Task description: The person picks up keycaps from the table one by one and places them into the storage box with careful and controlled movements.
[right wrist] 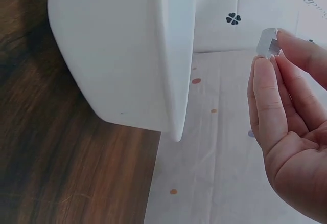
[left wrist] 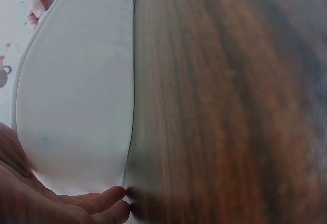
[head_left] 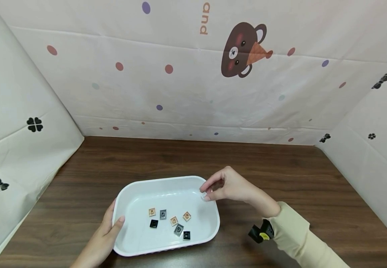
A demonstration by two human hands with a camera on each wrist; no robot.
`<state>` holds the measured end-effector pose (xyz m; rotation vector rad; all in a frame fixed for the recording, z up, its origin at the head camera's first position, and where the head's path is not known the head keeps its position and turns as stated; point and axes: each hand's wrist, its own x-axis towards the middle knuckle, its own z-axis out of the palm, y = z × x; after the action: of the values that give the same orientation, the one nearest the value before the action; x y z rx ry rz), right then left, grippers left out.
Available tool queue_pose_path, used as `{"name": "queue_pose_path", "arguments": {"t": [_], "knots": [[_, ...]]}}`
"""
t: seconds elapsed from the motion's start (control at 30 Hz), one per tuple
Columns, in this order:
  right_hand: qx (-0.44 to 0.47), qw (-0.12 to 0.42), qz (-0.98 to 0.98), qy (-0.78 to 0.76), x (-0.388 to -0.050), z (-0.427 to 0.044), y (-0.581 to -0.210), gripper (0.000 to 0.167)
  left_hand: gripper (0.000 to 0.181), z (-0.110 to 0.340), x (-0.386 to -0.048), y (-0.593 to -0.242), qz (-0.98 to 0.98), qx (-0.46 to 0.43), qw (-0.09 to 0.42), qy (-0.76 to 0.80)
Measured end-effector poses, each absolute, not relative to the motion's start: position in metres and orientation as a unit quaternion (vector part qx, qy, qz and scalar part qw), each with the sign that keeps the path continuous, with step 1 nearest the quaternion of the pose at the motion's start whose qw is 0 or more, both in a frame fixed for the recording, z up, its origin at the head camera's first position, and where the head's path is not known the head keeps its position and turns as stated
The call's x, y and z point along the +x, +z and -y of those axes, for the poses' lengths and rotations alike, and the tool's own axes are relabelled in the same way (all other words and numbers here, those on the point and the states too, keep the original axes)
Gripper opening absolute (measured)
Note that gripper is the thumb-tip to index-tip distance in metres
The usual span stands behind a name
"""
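Observation:
A white tray (head_left: pixel 136 238) sits on the table, and my left hand (head_left: pixel 104 232) grips its left end. The thumb lies over the rim, while the fingertips (left wrist: pixel 115 196) are at the tray's outer wall near the bottom. Over the tray's far right corner, my right hand (head_left: pixel 228 186) pinches a small light-coloured keycap (right wrist: pixel 266 42) between thumb and fingers. Inside the tray lie several keycaps with undersides showing: tan ones such as the one at the left (head_left: pixel 151 211), a grey pair including one near the middle (head_left: pixel 179 229), and two black ones (head_left: pixel 154 223) (head_left: pixel 186 235).
The dark wooden table (head_left: pixel 263 160) extends around the tray. White printed sheets stand as a back wall (head_left: pixel 186 89) and side walls (head_left: pixel 9 100). A black strap device with a yellow mark (head_left: pixel 261 232) is at the right sleeve (head_left: pixel 290 227).

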<state>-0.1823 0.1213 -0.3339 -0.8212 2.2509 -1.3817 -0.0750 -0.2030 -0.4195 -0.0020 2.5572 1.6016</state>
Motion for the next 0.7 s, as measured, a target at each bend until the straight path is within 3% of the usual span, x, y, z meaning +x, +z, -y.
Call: {"name": "queue_pose_path", "arguments": {"t": [0.7], "knots": [[-0.299,0.172,-0.807,-0.480,-0.196,-0.091,-0.326,0.019,0.057,0.203,-0.075,-0.420,-0.848,-0.005,0.064,0.526]]}}
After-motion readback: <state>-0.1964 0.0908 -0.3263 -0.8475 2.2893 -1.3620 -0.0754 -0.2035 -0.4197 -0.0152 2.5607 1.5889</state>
